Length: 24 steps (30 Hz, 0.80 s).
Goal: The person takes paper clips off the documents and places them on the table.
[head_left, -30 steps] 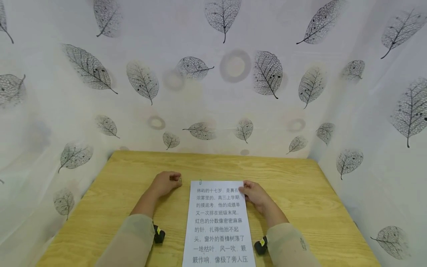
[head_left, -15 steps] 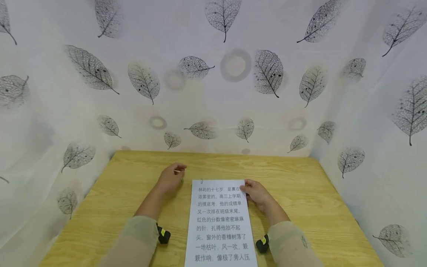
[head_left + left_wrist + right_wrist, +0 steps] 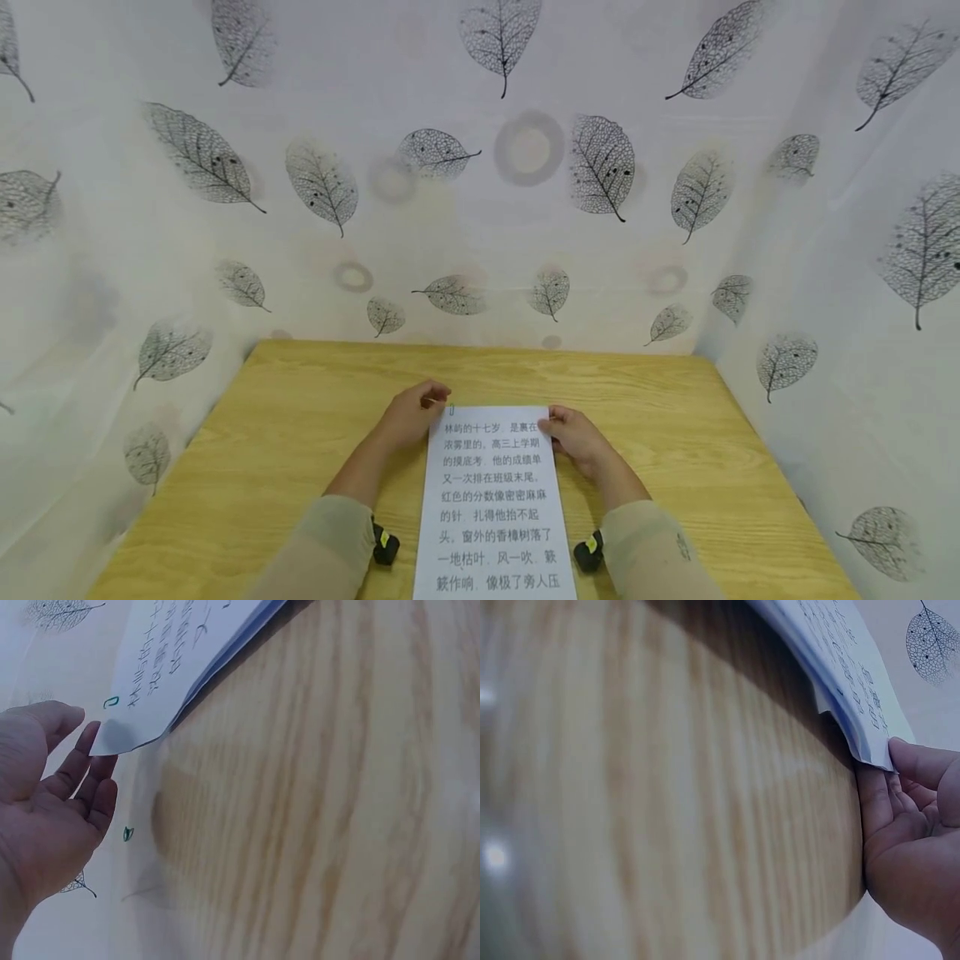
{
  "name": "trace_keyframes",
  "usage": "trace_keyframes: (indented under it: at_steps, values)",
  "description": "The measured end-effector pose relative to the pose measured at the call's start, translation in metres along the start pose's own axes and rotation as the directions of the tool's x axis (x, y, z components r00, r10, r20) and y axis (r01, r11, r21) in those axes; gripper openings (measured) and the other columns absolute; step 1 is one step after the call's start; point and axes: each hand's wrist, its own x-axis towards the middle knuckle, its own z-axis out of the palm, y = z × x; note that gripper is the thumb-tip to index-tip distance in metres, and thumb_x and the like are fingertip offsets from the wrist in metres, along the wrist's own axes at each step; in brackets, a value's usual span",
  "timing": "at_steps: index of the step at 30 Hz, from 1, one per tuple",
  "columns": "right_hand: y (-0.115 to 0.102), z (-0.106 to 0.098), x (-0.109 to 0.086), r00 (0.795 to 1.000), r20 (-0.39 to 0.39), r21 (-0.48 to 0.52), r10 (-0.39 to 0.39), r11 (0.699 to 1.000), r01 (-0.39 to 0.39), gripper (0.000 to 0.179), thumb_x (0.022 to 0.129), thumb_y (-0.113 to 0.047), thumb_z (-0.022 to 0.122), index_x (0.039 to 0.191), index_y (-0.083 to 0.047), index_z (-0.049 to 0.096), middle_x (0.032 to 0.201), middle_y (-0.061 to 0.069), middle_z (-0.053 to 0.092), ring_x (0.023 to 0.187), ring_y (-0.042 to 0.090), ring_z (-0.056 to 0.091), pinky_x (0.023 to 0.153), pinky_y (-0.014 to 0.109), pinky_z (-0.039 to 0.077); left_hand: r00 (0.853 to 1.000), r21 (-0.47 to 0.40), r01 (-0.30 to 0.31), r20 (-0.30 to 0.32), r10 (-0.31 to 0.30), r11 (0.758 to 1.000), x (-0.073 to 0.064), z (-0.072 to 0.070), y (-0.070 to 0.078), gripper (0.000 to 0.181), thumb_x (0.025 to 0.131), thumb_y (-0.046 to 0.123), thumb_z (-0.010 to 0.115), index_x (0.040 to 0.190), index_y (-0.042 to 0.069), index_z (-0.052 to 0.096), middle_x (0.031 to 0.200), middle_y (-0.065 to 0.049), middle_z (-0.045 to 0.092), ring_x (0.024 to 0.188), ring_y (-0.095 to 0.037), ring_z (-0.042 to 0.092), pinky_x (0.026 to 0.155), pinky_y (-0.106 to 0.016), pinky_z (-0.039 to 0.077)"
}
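Observation:
A stack of white paper sheets (image 3: 491,500) with large printed Chinese text lies upright before me on the table. A green paper clip (image 3: 111,701) sits on its top edge near the left corner. My left hand (image 3: 412,412) is at that corner: in the left wrist view its fingers (image 3: 79,761) reach behind the paper, while the thumb stands apart from it. A second green paper clip (image 3: 128,834) appears beyond the left fingers; in the head view I cannot make it out. My right hand (image 3: 577,437) pinches the top right corner, thumb in front and fingers behind.
The wood-grain table (image 3: 660,433) extends around the paper. White curtains with a leaf print (image 3: 480,208) enclose its back and both sides. A black wrist camera (image 3: 386,546) sits on the left wrist, another black wrist camera (image 3: 588,552) on the right.
My left hand has moved right to the paper's top left corner. The loose clip by its fingertips in the earlier head frames is now out of sight there. The right hand stays put.

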Motion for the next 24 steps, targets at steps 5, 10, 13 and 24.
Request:
trace_keyframes:
  at_steps: [5, 10, 13, 24]
  values:
    - [0.002, 0.000, 0.002, 1.000, 0.001, 0.004, -0.009, 1.000, 0.009, 0.028, 0.112, -0.013, 0.057, 0.134, 0.002, 0.065, 0.115, 0.009, 0.077, 0.096, 0.013, 0.070, 0.083, 0.024, 0.057, 1.000, 0.004, -0.003, 0.001, 0.003, 1.000, -0.002, 0.006, 0.001, 0.027, 0.107, 0.018, 0.066, 0.133, 0.020, 0.072, 0.131, -0.004, 0.074, 0.120, -0.027, 0.066, 0.110, -0.050, 0.055]
    - [0.000, 0.000, -0.002, 1.000, -0.009, 0.013, -0.002, 1.000, 0.002, 0.027, 0.112, -0.012, 0.057, 0.133, 0.002, 0.065, 0.116, 0.010, 0.077, 0.096, 0.014, 0.071, 0.084, 0.025, 0.058, 1.000, 0.029, -0.011, 0.023, 0.011, 1.000, -0.004, 0.010, 0.000, 0.025, 0.106, 0.020, 0.069, 0.130, 0.023, 0.073, 0.136, -0.008, 0.073, 0.122, -0.030, 0.066, 0.108, -0.052, 0.054]
    - [-0.002, 0.000, -0.005, 1.000, -0.009, 0.017, -0.002, 1.000, 0.003, 0.026, 0.112, -0.012, 0.056, 0.133, 0.001, 0.065, 0.117, 0.011, 0.076, 0.097, 0.014, 0.071, 0.086, 0.026, 0.058, 0.999, 0.032, -0.016, 0.028, 0.015, 0.999, -0.005, 0.012, -0.002, 0.023, 0.105, 0.020, 0.071, 0.127, 0.025, 0.075, 0.137, -0.011, 0.073, 0.125, -0.032, 0.068, 0.108, -0.053, 0.055]
    - [-0.003, -0.001, -0.004, 1.000, 0.005, 0.010, -0.013, 1.000, 0.013, 0.026, 0.113, -0.011, 0.055, 0.133, 0.001, 0.066, 0.121, 0.012, 0.077, 0.099, 0.013, 0.073, 0.089, 0.027, 0.060, 1.000, 0.053, -0.014, 0.015, 0.013, 0.999, -0.005, 0.013, -0.004, 0.019, 0.105, 0.021, 0.071, 0.122, 0.028, 0.069, 0.128, -0.010, 0.073, 0.108, -0.025, 0.068, 0.093, -0.043, 0.056]
